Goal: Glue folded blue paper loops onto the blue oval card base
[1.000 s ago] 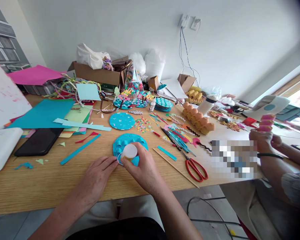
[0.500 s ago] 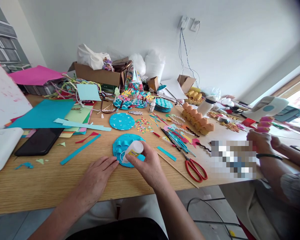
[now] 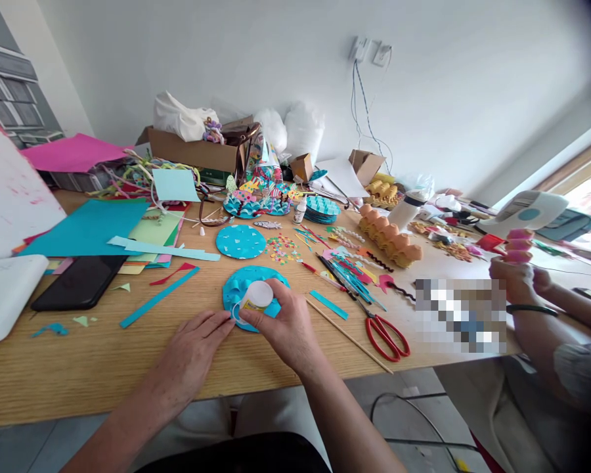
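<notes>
My right hand point(image 3: 288, 323) is closed round a small white glue bottle point(image 3: 257, 297), tipped over a blue disc point(image 3: 236, 282) with raised blue paper curls. The bottle's tip is hard to make out. My left hand point(image 3: 193, 349) lies at the disc's near left edge, its fingers stretched out and its fingertips touching the rim. Just behind is a flat blue disc point(image 3: 240, 242) dotted with pale bits. Small coloured confetti point(image 3: 282, 248) lies to its right.
Red-handled scissors point(image 3: 387, 337) and a wooden stick point(image 3: 349, 334) lie to the right. Blue paper strips, a black phone point(image 3: 79, 282) and coloured sheets lie left. Egg cartons point(image 3: 389, 236) stand farther back. Another person's hands point(image 3: 515, 279) hold a pink piece at the right.
The glue bottle in my right hand has shifted slightly left and stands more upright, its base turned more towards the camera. My left hand stays at the disc's edge.
</notes>
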Motion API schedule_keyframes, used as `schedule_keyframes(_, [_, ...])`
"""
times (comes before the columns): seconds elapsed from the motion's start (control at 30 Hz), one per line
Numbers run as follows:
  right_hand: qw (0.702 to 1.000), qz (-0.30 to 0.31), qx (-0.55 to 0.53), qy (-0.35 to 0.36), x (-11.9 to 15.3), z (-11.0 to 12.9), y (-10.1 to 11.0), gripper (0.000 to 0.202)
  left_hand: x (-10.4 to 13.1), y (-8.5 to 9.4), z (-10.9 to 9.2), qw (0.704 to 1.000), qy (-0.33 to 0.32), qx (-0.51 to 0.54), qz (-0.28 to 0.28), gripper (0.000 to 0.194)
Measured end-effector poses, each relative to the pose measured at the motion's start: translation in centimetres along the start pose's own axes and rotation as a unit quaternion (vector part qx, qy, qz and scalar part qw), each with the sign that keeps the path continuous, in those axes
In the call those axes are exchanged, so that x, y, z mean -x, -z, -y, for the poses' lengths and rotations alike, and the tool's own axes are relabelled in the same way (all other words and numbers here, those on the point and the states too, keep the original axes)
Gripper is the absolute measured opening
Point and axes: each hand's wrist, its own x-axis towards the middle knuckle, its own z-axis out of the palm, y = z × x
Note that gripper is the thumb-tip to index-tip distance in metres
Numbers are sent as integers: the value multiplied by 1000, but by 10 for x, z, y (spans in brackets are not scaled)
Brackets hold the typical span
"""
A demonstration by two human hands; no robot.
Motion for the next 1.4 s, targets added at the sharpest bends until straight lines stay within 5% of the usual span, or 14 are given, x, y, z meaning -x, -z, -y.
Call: schedule_keyframes(1.4, [1000,11,-5,12,-8,1,-7,17,-1,-2,-1,1000,9,4,-4,49])
